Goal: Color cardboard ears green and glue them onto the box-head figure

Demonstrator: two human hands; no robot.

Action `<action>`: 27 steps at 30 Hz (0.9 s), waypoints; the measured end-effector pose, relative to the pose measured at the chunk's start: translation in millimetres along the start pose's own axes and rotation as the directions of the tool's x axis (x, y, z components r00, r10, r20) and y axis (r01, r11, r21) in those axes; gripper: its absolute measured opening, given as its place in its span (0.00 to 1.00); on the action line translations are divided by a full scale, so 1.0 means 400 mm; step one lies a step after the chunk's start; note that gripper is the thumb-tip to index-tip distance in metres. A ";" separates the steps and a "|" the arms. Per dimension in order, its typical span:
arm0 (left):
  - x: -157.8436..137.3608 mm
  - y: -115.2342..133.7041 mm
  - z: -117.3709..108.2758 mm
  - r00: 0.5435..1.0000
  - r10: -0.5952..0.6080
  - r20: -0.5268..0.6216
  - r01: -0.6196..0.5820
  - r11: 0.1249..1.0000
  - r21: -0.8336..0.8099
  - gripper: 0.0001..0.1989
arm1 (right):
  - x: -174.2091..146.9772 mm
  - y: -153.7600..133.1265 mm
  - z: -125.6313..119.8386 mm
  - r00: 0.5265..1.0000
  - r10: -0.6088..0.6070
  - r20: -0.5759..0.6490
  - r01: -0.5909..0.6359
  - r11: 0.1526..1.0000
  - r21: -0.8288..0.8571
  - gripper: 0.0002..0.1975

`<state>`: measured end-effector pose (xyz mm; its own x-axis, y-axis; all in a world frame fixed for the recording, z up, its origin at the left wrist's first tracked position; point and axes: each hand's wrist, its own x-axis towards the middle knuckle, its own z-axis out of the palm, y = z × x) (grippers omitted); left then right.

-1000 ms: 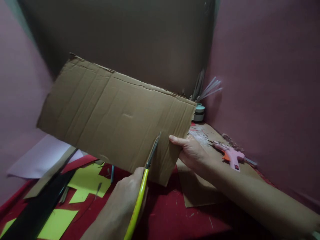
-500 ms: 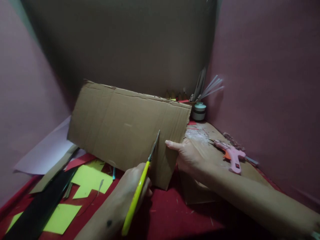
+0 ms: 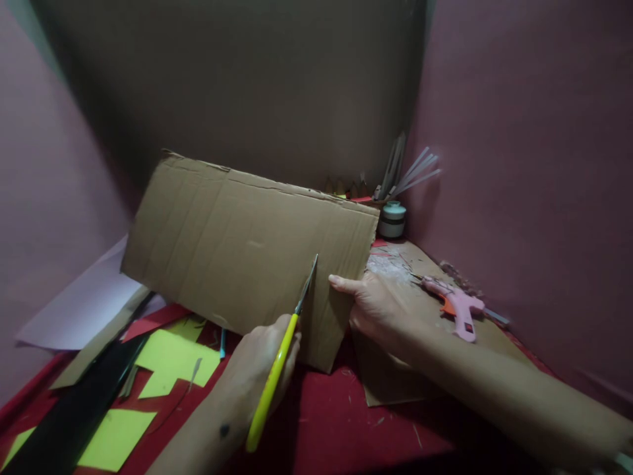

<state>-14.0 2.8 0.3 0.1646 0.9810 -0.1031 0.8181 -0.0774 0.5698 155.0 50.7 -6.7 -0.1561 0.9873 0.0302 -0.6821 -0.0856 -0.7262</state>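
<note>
A broad piece of brown cardboard is held up and tilted in front of me. My right hand grips its right end, thumb on the near face and the fingers out of sight behind. My left hand is closed around a pair of scissors with a long yellow handle. Their blade lies in the cardboard, pointing upward from the lower edge, left of my right thumb. The other blade and the finger positions inside the handles are hidden.
At the right lies a pink glue gun on a flat cardboard sheet. A small jar stands behind, near several white sticks. Yellow paper pieces, a red strip and a black strip lie left on red cloth.
The cardboard's left end has shifted slightly left and up. My left hand and the scissors have moved a little up and right, the blade still in the cardboard.
</note>
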 end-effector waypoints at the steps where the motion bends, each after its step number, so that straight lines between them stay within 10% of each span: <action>1: -0.001 0.003 -0.001 1.000 0.001 -0.017 -0.001 1.000 0.027 0.11 | 0.001 0.000 0.001 1.000 -0.003 0.003 0.003 1.000 0.002 0.18; 9: -0.008 0.002 0.026 0.993 0.005 -0.116 -0.004 1.000 0.003 0.15 | 0.009 0.002 -0.007 1.000 -0.003 0.016 0.003 1.000 0.017 0.20; 27: -0.029 0.014 -0.018 0.994 -0.099 0.053 0.111 0.930 -0.350 0.08 | -0.006 0.001 0.013 1.000 0.017 -0.010 -0.016 1.000 0.012 0.20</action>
<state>-15.3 -7.5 10.6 0.1120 0.9729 -0.2021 0.5865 0.0994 0.8039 151.3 47.5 -3.3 -0.1602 0.9870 0.0113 -0.6882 -0.1035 -0.7181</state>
